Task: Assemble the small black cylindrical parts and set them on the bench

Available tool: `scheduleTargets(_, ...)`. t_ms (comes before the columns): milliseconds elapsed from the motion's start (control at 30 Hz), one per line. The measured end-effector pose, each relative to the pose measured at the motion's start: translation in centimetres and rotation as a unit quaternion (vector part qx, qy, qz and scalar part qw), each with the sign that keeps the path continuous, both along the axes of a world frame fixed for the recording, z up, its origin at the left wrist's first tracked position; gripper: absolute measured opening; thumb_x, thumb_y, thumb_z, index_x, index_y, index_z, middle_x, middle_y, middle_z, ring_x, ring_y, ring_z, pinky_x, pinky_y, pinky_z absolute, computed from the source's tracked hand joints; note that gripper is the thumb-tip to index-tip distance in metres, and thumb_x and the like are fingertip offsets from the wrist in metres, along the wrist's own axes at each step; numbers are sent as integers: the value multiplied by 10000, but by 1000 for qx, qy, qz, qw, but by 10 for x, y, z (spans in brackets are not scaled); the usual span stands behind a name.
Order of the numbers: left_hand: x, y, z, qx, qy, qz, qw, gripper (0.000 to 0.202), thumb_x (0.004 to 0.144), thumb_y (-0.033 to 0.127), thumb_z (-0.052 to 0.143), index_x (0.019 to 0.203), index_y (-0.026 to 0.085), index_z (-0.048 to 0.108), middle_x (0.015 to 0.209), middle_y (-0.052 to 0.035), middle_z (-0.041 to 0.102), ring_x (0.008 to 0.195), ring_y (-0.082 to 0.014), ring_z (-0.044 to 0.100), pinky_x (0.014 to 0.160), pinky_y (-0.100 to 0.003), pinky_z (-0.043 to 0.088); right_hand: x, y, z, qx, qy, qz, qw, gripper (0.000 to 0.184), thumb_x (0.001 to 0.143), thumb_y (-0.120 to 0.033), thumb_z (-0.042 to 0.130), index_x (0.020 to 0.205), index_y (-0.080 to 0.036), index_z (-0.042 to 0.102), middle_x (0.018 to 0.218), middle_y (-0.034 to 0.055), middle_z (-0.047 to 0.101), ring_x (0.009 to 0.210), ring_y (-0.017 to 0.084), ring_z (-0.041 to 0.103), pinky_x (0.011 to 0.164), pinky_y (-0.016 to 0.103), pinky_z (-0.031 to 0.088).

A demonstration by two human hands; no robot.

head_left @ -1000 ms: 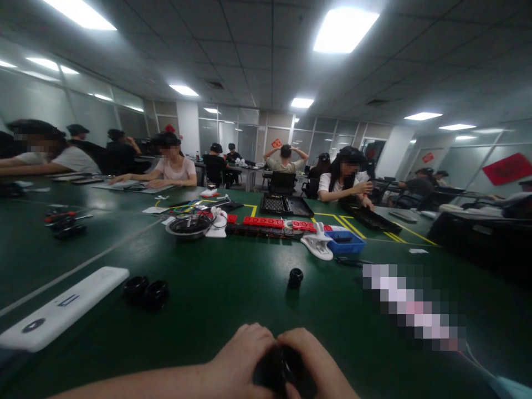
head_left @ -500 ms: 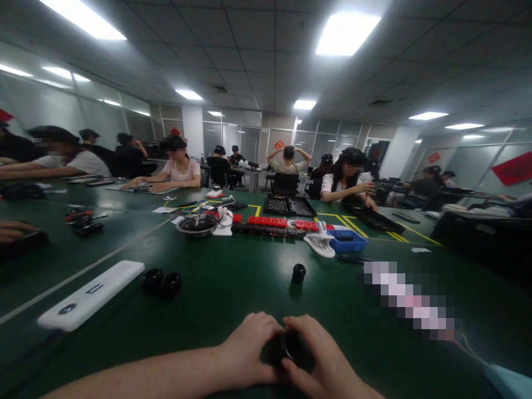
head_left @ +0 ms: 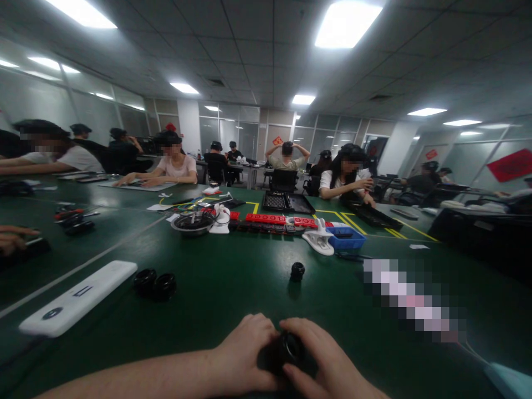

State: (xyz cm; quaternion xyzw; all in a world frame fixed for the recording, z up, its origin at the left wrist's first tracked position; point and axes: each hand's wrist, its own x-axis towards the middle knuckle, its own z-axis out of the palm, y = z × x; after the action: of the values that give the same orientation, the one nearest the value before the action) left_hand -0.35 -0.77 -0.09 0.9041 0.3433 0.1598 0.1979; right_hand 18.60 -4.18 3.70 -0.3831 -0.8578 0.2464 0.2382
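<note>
At the bottom middle, a glossy black round fitting (head_left: 290, 347) with an opening in its end sits between my two hands. The fingers of my left hand (head_left: 249, 352) are curled round its left side. My right hand (head_left: 322, 352) grips it from the right, thumb below and fingers above. Much of the fitting is hidden by the hands, so its exact kind is unclear. Farther up the table stands a small similar black fitting (head_left: 297, 271). Two larger black round fittings (head_left: 165, 286) lie side by side to the left.
On the green table (head_left: 233, 277), a white power strip (head_left: 78, 299) lies at left. Beyond are a metal bowl (head_left: 193, 224), red strips (head_left: 266, 218), a white clamp-like part (head_left: 319, 241), a blue bin (head_left: 346, 238) and a black case (head_left: 288, 201). Several people sit around.
The view has turned slightly, shifting the table's things a little left. Between my hands, the fitting's open end shows more clearly; both hands keep their hold.
</note>
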Motion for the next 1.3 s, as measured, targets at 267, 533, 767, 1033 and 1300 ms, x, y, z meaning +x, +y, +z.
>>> scheduleTargets(267, -1, -1, 0, -20, -6, -8, 1000, 355, 635, 441, 719, 867, 214, 574, 912, 11, 558, 835, -193, 492, 728, -289, 366, 1, 9, -11, -40, -5, -24, 999, 650, 630, -265, 621, 1216, -84, 404, 1197, 175, 503, 1056, 282, 498, 890, 400, 412)
scheduleTargets(533, 0, -1, 3, -28, 3, -1, 1000, 351, 624, 399, 729, 859, 200, 561, 855, 7, 542, 799, -188, 486, 689, -280, 368, 1, 7, -16, 44, 57, 2, 997, 359, 664, -251, 557, 1009, -156, 521, 903, 87, 602, 793, 205, 569, 709, 316, 470)
scheduleTargets(767, -3, 1, 0, -16, -15, -13, 1000, 388, 632, 444, 731, 886, 207, 558, 911, 6, 546, 848, -196, 488, 726, -289, 362, 3, 4, -12, 22, 16, -9, 1000, 602, 637, -214, 546, 1212, -126, 391, 1188, 157, 499, 1066, 277, 487, 902, 417, 399)
scheduleTargets(1033, -1, -2, 2, -24, 2, -2, 1000, 335, 636, 414, 719, 814, 186, 549, 851, -1, 545, 796, -191, 491, 683, -285, 367, 3, 4, -26, 1, 43, -54, 998, 615, 626, -213, 573, 1206, -133, 386, 1060, 126, 567, 969, 255, 551, 860, 388, 439)
scheduleTargets(1300, -2, 1, 2, -42, -8, -13, 999, 413, 613, 393, 753, 939, 218, 570, 981, -9, 548, 873, -212, 485, 751, -309, 370, 11, 8, -23, 1, 33, 26, 999, 697, 642, -223, 549, 1286, -100, 314, 1263, 181, 442, 1146, 290, 439, 944, 433, 370)
